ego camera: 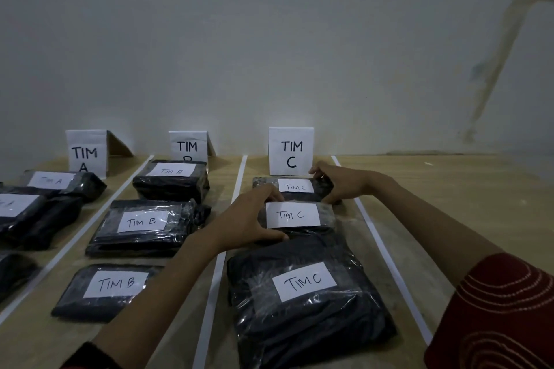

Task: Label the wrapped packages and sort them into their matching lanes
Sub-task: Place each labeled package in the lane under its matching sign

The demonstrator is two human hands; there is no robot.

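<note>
Three black plastic-wrapped packages labelled TIM C lie in the right lane, in front of the TIM C sign (290,153). My left hand (248,219) grips the left edge of the middle TIM C package (292,215), thumb at its near side and fingers at its far side. My right hand (338,183) curls round the right end of the far TIM C package (295,186), and its lower finger comes close to the middle package's corner. The largest TIM C package (305,281) lies nearest me, untouched.
White tape strips (238,186) divide the wooden table (449,204) into lanes. Three TIM B packages (142,222) lie before the TIM B sign (188,145). TIM A packages (52,180) lie by the TIM A sign (85,156) at left. A wall stands behind.
</note>
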